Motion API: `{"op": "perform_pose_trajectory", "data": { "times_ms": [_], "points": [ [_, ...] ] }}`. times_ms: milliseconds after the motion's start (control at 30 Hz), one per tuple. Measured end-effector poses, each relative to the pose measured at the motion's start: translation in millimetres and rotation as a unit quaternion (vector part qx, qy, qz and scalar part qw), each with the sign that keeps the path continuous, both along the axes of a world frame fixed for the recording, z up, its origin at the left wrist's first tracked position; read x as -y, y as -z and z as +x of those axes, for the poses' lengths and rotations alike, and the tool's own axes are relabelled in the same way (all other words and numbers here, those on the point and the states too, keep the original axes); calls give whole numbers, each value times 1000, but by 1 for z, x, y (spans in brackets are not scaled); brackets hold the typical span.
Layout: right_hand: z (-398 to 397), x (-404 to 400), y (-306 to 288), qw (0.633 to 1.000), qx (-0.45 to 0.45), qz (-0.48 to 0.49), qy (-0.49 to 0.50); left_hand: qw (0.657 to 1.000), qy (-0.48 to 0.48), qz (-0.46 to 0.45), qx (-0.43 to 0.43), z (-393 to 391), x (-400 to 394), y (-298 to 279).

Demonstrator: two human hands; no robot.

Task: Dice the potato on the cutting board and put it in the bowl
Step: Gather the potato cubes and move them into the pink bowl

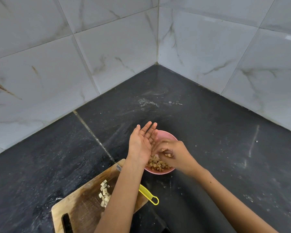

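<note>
The fingers of the left hand (142,142) are stretched out straight and together, palm turned up and tilted toward the right, held over the left edge of the pink bowl (168,134) just below the middle of the frame. The right hand (172,154) reaches in from the right over the bowl, its fingers curled against the left palm's edge; a pale bit shows by them, but whether they pinch it I cannot tell. Diced potato pieces (158,163) lie heaped in the bowl's near side. More potato cubes (105,193) lie on the wooden cutting board (84,199) at lower left, partly hidden under the left forearm. A yellow handle (149,195) pokes out beside the board's right edge on the dark counter (208,132).
</note>
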State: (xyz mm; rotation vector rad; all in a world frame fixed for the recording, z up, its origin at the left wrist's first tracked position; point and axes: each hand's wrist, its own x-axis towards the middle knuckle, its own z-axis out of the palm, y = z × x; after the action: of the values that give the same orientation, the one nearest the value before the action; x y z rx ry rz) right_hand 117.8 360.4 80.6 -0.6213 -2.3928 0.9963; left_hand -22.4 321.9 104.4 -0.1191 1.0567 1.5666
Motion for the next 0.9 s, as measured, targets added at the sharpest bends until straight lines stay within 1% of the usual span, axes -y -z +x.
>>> {"op": "perform_pose_trajectory", "data": {
  "times_ms": [67,167,233,267,300,367,400,433,500,567,600,667,733,800,833,867,900],
  "points": [
    [5,-6,3,997,67,24,36,1000,-11,14,9,1,1,0],
    [8,-12,0,991,106,3,77,998,-27,41,26,-1,4,-1],
    [7,-10,-3,987,135,-1,91,998,-22,55,9,0,6,-3],
    [6,-7,-4,983,141,0,118,998,-9,53,-27,2,7,-3],
    [4,-3,-6,979,129,5,159,995,11,46,-85,4,9,-3],
    [1,3,-6,969,77,39,233,974,46,26,-221,10,12,-4],
    [-2,6,-6,965,85,52,241,962,52,21,-269,12,15,-6],
    [-5,8,-4,965,120,49,229,955,53,19,-290,15,17,-7],
    [-7,11,0,967,180,-29,179,952,47,13,-301,18,21,-10],
    [-7,14,-2,969,165,-112,146,950,46,9,-309,18,25,-12],
    [-6,14,-2,972,148,-122,138,949,46,10,-312,18,26,-13],
    [-5,16,0,978,122,-89,145,949,41,13,-313,18,31,-14],
    [-7,18,3,976,83,-38,199,946,35,12,-322,18,36,-14],
    [-10,19,2,966,39,-1,257,940,26,8,-340,17,39,-13],
    [-12,20,1,962,46,25,266,935,24,5,-353,17,41,-13],
    [-15,19,0,963,83,45,254,930,25,3,-368,17,42,-11],
    [-18,20,0,962,141,50,226,924,26,0,-382,18,44,-10]
  ]
}}
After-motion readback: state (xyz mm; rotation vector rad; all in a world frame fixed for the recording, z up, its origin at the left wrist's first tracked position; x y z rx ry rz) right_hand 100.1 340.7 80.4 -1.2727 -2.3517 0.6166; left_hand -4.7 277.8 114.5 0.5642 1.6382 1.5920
